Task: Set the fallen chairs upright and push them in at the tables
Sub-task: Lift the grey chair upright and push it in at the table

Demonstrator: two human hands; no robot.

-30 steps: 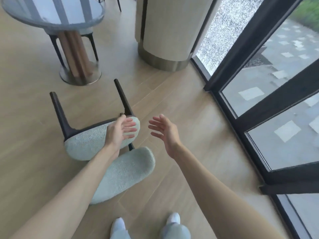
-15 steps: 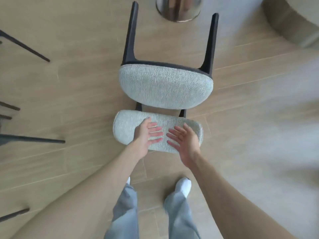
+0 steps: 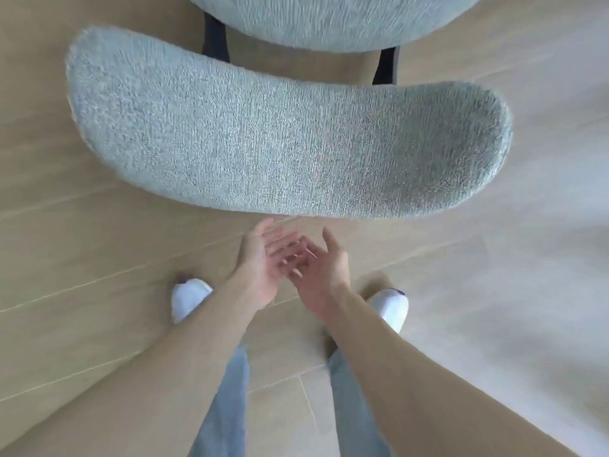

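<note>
Fallen chair (image 3: 286, 133) fills the upper half of the frame, padded backrest nearest the camera, seat cut off at the top edge; judged not yet righted. Left hand (image 3: 260, 258) and right hand (image 3: 321, 268), centre frame just below the backrest, fingers loose, holding nothing. Remaining: grasp, stand upright, push in at a table; none in view.

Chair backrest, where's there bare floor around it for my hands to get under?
Bare floor runs left of the backrest and along its near edge, above the shoes. It is crowded mid-edge, where the left hand and right hand overlap, and behind, where dark posts meet the seat.
</note>
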